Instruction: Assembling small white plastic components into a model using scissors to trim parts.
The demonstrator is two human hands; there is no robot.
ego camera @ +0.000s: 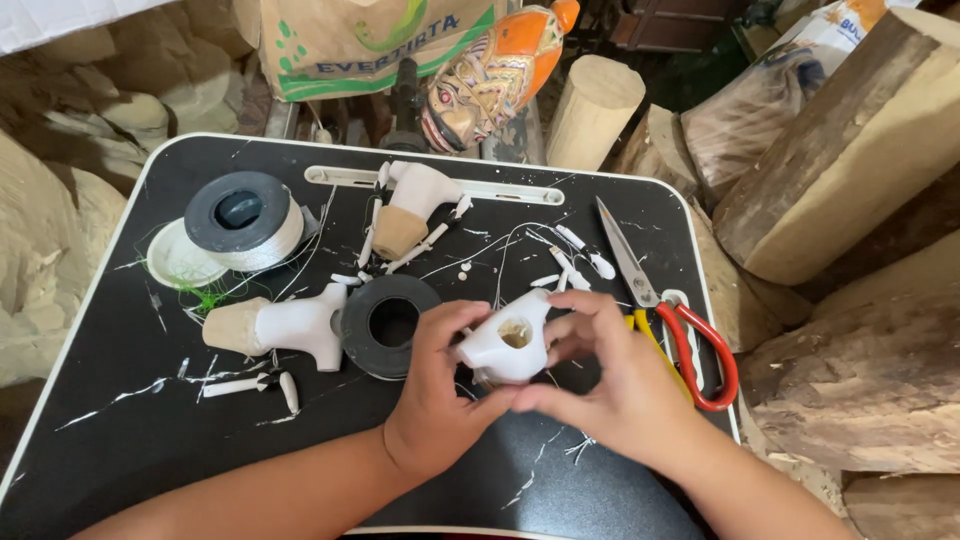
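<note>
Both my hands hold a small white carved piece (508, 345) with a hollow opening on top, just above the black tray table (120, 400). My left hand (435, 395) grips it from the left and below. My right hand (610, 375) pinches it from the right. Two similar white carved pieces lie on the table: one (285, 328) to the left beside a black tape roll (390, 325), another (412, 208) farther back. Small white pegs (575, 255) and thin white thread are scattered around them.
Red-handled scissors (670, 320) lie at the table's right edge. A spool of white thread (245, 220) sits back left on a white lid. Wooden logs (850, 160) stack at the right; a painted carved mask (490, 75) and a paper sack stand behind.
</note>
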